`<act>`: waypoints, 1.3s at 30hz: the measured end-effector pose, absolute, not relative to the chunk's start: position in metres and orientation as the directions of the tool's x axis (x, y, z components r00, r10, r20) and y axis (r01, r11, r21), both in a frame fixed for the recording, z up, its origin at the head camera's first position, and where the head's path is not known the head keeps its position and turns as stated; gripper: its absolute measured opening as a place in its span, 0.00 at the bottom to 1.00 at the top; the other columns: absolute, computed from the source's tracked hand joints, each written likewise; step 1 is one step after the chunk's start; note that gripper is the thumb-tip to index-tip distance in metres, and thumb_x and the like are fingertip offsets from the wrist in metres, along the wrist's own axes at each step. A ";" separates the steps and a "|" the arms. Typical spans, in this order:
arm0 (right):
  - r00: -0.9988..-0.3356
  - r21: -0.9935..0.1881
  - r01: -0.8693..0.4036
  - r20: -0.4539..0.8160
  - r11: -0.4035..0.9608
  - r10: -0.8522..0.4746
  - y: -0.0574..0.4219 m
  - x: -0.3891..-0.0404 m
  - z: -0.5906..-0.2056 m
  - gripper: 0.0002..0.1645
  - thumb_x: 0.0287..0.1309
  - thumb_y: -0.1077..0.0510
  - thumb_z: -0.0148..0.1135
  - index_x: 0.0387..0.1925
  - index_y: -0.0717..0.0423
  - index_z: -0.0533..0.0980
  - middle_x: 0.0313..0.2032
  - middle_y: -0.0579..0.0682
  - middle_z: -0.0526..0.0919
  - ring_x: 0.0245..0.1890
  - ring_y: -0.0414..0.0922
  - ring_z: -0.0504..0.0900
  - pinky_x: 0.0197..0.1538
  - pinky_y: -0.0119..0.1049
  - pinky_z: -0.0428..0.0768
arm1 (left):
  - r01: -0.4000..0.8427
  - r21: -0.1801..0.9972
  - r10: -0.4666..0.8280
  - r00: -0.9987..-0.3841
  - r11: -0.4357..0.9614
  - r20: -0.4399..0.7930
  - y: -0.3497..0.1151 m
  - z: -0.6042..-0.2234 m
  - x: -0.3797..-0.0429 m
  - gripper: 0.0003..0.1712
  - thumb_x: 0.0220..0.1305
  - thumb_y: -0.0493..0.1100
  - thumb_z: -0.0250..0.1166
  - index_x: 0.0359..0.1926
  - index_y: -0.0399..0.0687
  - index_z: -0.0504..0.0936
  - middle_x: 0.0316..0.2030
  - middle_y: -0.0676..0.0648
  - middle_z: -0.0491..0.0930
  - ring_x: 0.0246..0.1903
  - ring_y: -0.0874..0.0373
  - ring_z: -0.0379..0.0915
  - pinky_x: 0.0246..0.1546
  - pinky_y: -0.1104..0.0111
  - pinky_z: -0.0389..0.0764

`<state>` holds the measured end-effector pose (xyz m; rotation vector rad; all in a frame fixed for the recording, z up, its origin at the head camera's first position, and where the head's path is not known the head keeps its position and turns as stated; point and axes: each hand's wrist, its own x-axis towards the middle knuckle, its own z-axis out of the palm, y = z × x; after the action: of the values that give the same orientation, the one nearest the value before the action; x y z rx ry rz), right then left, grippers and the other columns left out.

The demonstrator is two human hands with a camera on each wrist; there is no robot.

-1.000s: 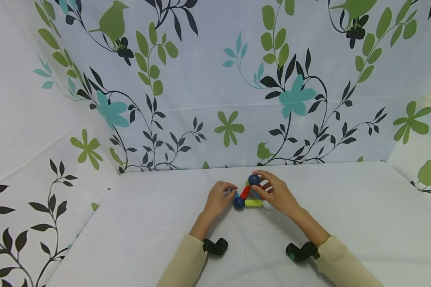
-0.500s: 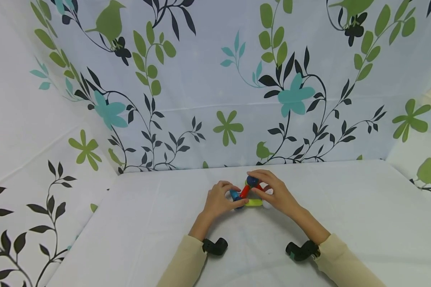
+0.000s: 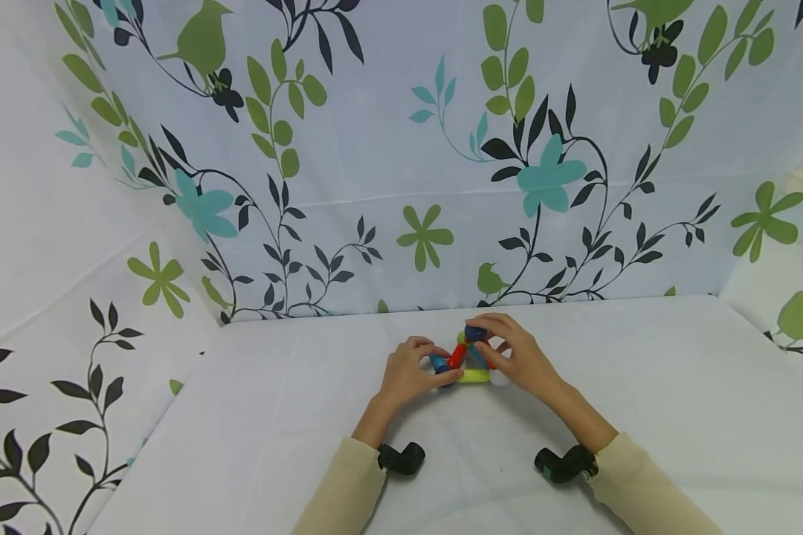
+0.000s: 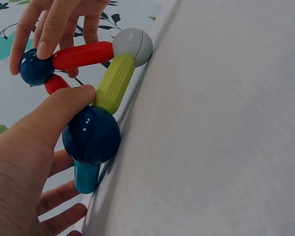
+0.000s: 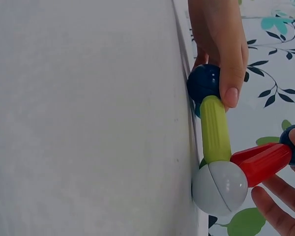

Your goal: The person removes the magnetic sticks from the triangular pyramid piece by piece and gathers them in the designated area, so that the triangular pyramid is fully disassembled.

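Observation:
A framework of balls and ribbed rods stands on the white table, between both hands in the head view. My left hand (image 3: 404,373) grips the front left navy ball (image 4: 92,137), thumb over its top. From that ball a teal rod (image 4: 86,177) and a lime rod (image 4: 114,84) run out; the lime one ends at a white ball (image 5: 220,188). The raised navy ball (image 3: 475,334) is pinched between thumb and fingers of my right hand (image 3: 523,358). Red rods (image 5: 266,164) slope down from it, one to the white ball. The framework's back is partly hidden.
White cloth covers the table (image 3: 294,423), whose far edge lies just behind the hands. A leaf-and-bird patterned curtain (image 3: 375,148) hangs beyond it. Black wrist cameras sit on both wrists.
The left thumb has come forward and right onto the front left navy ball, which the hand now grips. My right hand and the raised ball dipped left, then shifted slightly back up and right.

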<state>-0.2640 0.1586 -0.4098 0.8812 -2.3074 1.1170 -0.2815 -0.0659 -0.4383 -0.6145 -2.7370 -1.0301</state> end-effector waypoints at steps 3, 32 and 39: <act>-0.716 -0.549 -0.691 0.610 0.471 -0.339 0.161 -0.265 -0.407 0.25 0.56 0.69 0.66 0.57 0.58 0.75 0.56 0.58 0.76 0.46 0.51 0.77 0.37 0.34 0.83 | 0.422 0.593 0.320 -0.906 0.686 0.275 -0.066 -0.437 -0.283 0.24 0.51 0.63 0.72 0.42 0.54 0.87 0.53 0.43 0.74 0.53 0.46 0.69 0.54 0.46 0.68; -0.870 -0.705 -0.460 0.478 0.540 -0.117 0.188 -0.277 -0.409 0.23 0.60 0.68 0.63 0.57 0.68 0.72 0.51 0.65 0.76 0.45 0.59 0.82 0.48 0.47 0.82 | 0.388 0.596 0.307 -0.921 0.703 0.238 -0.064 -0.437 -0.282 0.23 0.57 0.60 0.68 0.49 0.54 0.85 0.57 0.42 0.72 0.58 0.45 0.66 0.57 0.47 0.66; -0.910 -0.735 -0.386 0.403 0.558 -0.098 0.199 -0.273 -0.415 0.21 0.62 0.66 0.62 0.55 0.68 0.71 0.51 0.67 0.78 0.47 0.60 0.80 0.51 0.50 0.81 | 0.392 0.608 0.307 -0.920 0.690 0.244 -0.064 -0.442 -0.277 0.24 0.59 0.58 0.68 0.51 0.50 0.83 0.58 0.43 0.72 0.59 0.45 0.66 0.58 0.47 0.65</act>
<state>-0.2727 0.1985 -0.4147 0.3978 -2.4797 1.2822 -0.2773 -0.0637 -0.4418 -0.5764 -2.7739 -1.0412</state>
